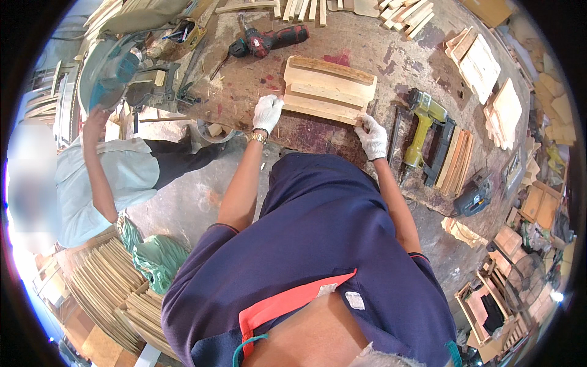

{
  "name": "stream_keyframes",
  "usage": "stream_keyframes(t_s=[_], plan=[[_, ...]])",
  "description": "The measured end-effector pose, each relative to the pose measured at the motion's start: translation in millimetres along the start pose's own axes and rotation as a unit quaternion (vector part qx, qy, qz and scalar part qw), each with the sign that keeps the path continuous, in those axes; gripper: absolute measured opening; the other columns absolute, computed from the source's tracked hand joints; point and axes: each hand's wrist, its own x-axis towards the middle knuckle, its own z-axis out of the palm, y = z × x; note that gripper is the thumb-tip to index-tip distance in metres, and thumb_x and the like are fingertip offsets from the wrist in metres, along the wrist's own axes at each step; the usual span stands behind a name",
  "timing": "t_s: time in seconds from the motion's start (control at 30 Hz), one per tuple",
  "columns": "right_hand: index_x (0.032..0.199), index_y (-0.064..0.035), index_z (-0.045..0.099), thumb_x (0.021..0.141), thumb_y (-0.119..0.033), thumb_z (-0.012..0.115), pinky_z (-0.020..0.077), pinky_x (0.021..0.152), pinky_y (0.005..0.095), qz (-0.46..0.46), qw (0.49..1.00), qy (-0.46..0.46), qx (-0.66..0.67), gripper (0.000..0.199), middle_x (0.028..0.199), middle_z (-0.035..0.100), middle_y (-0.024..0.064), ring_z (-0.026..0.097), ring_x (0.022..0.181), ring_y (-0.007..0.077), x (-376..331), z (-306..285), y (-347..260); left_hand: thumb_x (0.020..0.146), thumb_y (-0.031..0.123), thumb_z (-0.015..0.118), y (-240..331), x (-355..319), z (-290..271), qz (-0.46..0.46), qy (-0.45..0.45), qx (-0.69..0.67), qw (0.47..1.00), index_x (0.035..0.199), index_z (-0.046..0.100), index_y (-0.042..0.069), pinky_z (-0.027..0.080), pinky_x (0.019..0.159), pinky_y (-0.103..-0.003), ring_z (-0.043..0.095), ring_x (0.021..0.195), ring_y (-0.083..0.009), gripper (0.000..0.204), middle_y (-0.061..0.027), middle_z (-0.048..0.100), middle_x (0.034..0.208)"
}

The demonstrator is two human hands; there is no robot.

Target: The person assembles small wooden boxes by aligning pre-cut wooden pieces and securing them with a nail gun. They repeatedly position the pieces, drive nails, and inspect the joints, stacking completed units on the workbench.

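A pale wooden panel (330, 90) with slats across it and one wavy edge lies flat on the worn workbench (238, 85). White work gloves cover both of my hands. My left hand (267, 114) is closed at the panel's near left corner. At the near right corner, my right hand (372, 138) pinches the edge between thumb and curled fingers. A yellow-green nail gun (422, 125) with a black magazine rests on the bench right of my right hand. Beyond the panel lies a red and black cordless power tool (269, 41).
Thin wooden strips (456, 162) are stacked beside the nail gun. Shaped wooden pieces (479, 64) lie at the bench's right side. On the left, a person (110, 180) reaches toward a saw machine (113, 73). Slat bundles (110, 278) and a green bag (158, 260) stand behind them.
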Motion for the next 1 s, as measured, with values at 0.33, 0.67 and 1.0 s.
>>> stream_keyframes(t_s=[0.33,0.67,1.0], plan=[[0.118,-0.0091,0.069,0.083,-0.003,0.074,0.054,0.079,0.0295,-0.004,1.0,-0.011,0.008,0.036,0.092,0.074,0.0078,0.067,0.081,0.0134,-1,-9,-7,0.088,0.04,0.079,37,-5,-17,-0.136,-0.146,-0.255,0.946,0.098,0.06,0.001,0.052,0.064,-0.03,0.066,0.071,-0.0148,0.045,-0.0086,0.068,0.087],[0.122,-0.0054,0.068,0.081,-0.015,0.081,0.0534,0.071,0.0312,0.03,0.999,-0.04,0.018,0.044,0.081,0.068,0.0096,0.063,0.072,0.0168,1,-24,-10,0.087,0.03,0.081,54,-19,-30,-0.083,-0.147,-0.217,0.961,0.092,0.068,0.003,0.046,0.055,-0.025,0.059,0.06,-0.0073,0.031,-0.0012,0.068,0.078],[0.148,-0.0023,0.037,0.081,-0.028,0.074,0.0529,0.088,0.0514,0.181,0.887,0.276,-0.323,0.08,0.119,0.063,0.0253,0.066,0.1,0.0435,2,-119,24,0.087,0.026,0.08,73,-57,-15,-0.106,-0.084,-0.261,0.956,0.096,0.07,0.0,0.048,0.059,-0.028,0.06,0.063,-0.0095,0.03,-0.0043,0.069,0.081]])
